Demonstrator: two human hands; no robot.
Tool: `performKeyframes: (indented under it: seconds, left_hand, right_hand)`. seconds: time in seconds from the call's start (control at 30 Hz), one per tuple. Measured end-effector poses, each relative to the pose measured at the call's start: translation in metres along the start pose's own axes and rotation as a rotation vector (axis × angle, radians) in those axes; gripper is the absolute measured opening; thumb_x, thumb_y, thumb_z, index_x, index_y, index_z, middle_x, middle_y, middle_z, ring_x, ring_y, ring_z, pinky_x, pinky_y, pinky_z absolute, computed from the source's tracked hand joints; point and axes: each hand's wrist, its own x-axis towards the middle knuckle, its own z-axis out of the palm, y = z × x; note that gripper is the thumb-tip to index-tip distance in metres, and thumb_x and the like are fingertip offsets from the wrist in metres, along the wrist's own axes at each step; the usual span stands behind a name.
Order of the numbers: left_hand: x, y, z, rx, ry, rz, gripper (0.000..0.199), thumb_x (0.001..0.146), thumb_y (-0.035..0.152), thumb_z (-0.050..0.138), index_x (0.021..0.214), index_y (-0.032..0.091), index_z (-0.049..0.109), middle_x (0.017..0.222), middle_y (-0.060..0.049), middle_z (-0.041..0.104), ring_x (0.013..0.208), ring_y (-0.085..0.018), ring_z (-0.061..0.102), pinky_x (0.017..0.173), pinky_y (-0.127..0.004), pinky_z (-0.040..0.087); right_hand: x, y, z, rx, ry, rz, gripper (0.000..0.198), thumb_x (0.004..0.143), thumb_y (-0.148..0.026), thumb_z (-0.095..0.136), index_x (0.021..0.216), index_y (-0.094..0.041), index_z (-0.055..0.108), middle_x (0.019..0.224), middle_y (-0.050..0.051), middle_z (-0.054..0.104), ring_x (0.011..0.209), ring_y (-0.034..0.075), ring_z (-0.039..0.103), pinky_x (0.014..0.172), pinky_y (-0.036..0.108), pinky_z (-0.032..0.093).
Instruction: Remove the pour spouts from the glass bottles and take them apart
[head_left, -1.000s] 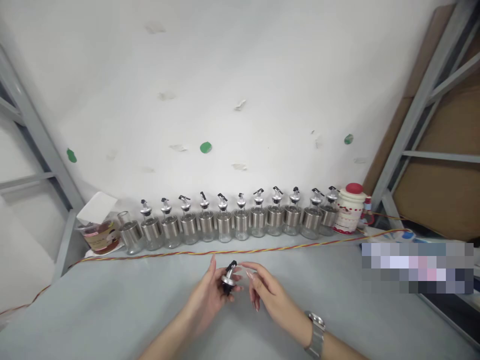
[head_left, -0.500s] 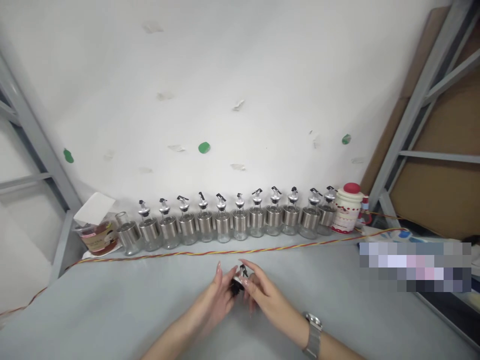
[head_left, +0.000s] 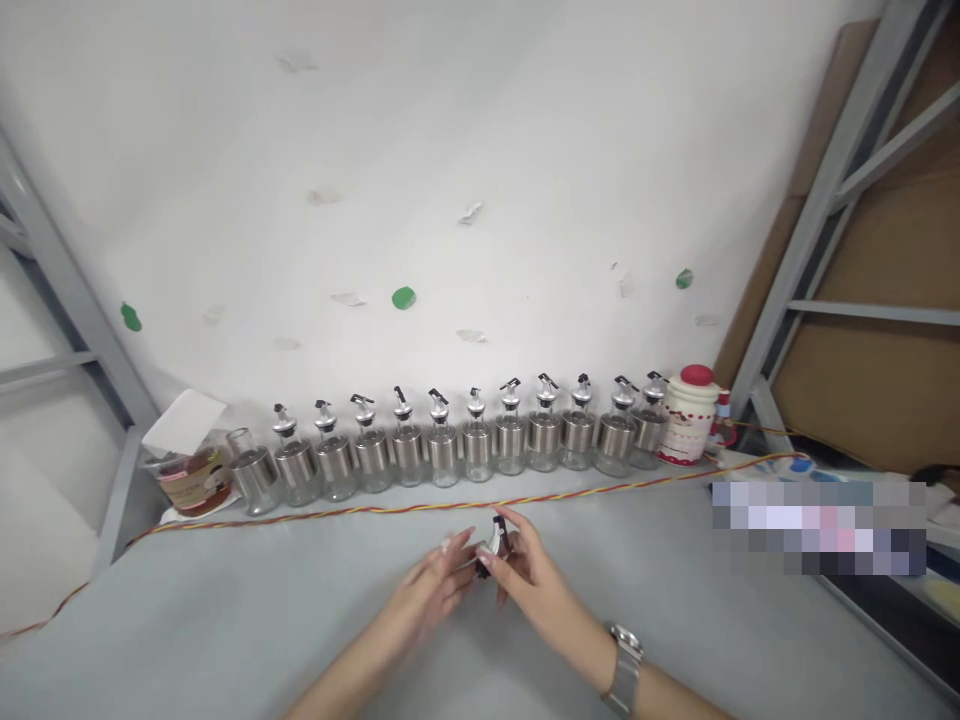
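Note:
A silver and black bottle pourer spout (head_left: 496,538) is pinched between the thumb and fingers of my right hand (head_left: 538,580), low over the grey table. Its black lever points up and its dark stopper end is turned down to the left. My left hand (head_left: 429,585) is just left of it, fingers stretched and apart, the tips close to the spout; whether they touch it I cannot tell. Behind the hands stands a row of glass bottles with steel sleeves (head_left: 442,442), most topped with similar spouts. The leftmost bottle (head_left: 253,472) has a bare glass neck.
A twisted red and yellow wire (head_left: 360,511) runs across the table (head_left: 247,610) before the bottles. At the left end stands a labelled plastic tub (head_left: 196,487), at the right a cream jar with a red lid (head_left: 688,420). Metal frame posts flank both sides.
The spout has tipped and shifted slightly right in my right hand, so more of it shows. My left fingers have loosened from around its lower end. The view has shifted slightly.

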Motion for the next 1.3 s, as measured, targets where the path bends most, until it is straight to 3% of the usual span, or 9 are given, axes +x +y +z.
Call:
performKeyframes:
  seconds: [0.17,0.3,0.57,0.73,0.87,0.97,1.07,1.17,1.3]
  left_hand:
    - [0.001,-0.007,0.004,0.118,-0.056,0.180,0.053,0.064,0.023,0.070,0.114,0.023,0.053,0.120,-0.007,0.053,0.114,-0.024,0.043,0.098,-0.039,0.028]
    - [0.001,-0.008,0.006,0.158,0.021,0.185,0.058,0.055,0.022,0.075,0.110,0.022,0.056,0.109,-0.008,0.059,0.107,-0.025,0.047,0.091,-0.038,0.035]
    - [-0.002,-0.001,0.012,0.361,0.063,0.187,0.038,0.058,0.029,0.073,0.093,0.017,0.065,0.085,-0.004,0.064,0.079,-0.019,0.055,0.075,-0.030,0.041]
    - [-0.002,-0.001,0.011,0.446,0.082,0.183,0.028,0.062,0.030,0.069,0.086,0.016,0.067,0.075,-0.003,0.065,0.071,-0.017,0.056,0.070,-0.028,0.042]
    - [-0.001,-0.003,0.010,0.438,0.138,0.195,0.023,0.060,0.030,0.069,0.079,0.016,0.069,0.081,-0.005,0.068,0.075,-0.020,0.058,0.072,-0.030,0.042]
    - [-0.003,0.009,0.009,0.394,0.316,0.255,0.024,0.055,0.031,0.072,0.073,0.015,0.069,0.090,-0.008,0.068,0.083,-0.024,0.059,0.077,-0.033,0.042]
    - [-0.012,0.043,-0.003,0.363,0.523,0.363,0.034,0.058,0.035,0.070,0.086,0.016,0.067,0.097,-0.007,0.066,0.090,-0.023,0.057,0.083,-0.032,0.040]
    - [-0.029,0.096,-0.034,0.375,0.832,0.625,0.045,0.059,0.042,0.068,0.092,0.012,0.063,0.096,-0.009,0.065,0.088,-0.021,0.058,0.077,-0.031,0.045]
    - [-0.054,0.162,-0.090,0.432,1.127,0.723,0.050,0.060,0.045,0.065,0.099,0.014,0.058,0.091,-0.006,0.064,0.077,-0.016,0.059,0.062,-0.025,0.046]
  right_hand:
    - [-0.008,-0.007,-0.001,-0.279,-0.073,-0.112,0.051,0.076,-0.019,0.052,0.123,-0.024,0.034,0.094,0.003,0.054,0.073,0.014,0.053,0.070,0.028,0.044]
    - [-0.013,-0.014,0.000,-0.377,-0.160,-0.165,0.051,0.073,-0.015,0.052,0.121,-0.023,0.038,0.102,0.005,0.056,0.079,0.016,0.055,0.076,0.029,0.043]
    - [-0.012,-0.008,-0.001,-0.408,-0.176,-0.160,0.050,0.075,-0.022,0.056,0.122,-0.026,0.040,0.109,0.004,0.056,0.092,0.019,0.054,0.082,0.030,0.040]
    - [-0.011,-0.005,-0.002,-0.433,-0.174,-0.136,0.053,0.075,-0.024,0.057,0.124,-0.029,0.037,0.102,0.002,0.058,0.075,0.015,0.056,0.072,0.026,0.043]
    - [-0.012,-0.006,-0.001,-0.457,-0.188,-0.096,0.057,0.076,-0.025,0.056,0.128,-0.029,0.031,0.078,-0.001,0.061,0.067,0.015,0.056,0.067,0.026,0.043]
    - [-0.012,-0.005,-0.001,-0.466,-0.166,-0.108,0.060,0.077,-0.027,0.054,0.130,-0.028,0.026,0.086,0.001,0.060,0.067,0.014,0.055,0.068,0.027,0.043]
    - [-0.012,-0.004,-0.003,-0.452,-0.133,-0.165,0.057,0.079,-0.024,0.051,0.130,-0.028,0.024,0.104,0.004,0.053,0.070,0.012,0.054,0.074,0.027,0.042]
    - [-0.012,-0.001,-0.004,-0.433,-0.135,-0.170,0.055,0.081,-0.023,0.047,0.129,-0.027,0.022,0.104,0.004,0.051,0.071,0.011,0.053,0.076,0.027,0.042]
    - [-0.013,0.002,-0.003,-0.431,-0.184,-0.150,0.053,0.082,-0.026,0.045,0.129,-0.027,0.020,0.100,0.003,0.050,0.070,0.011,0.054,0.077,0.027,0.042]
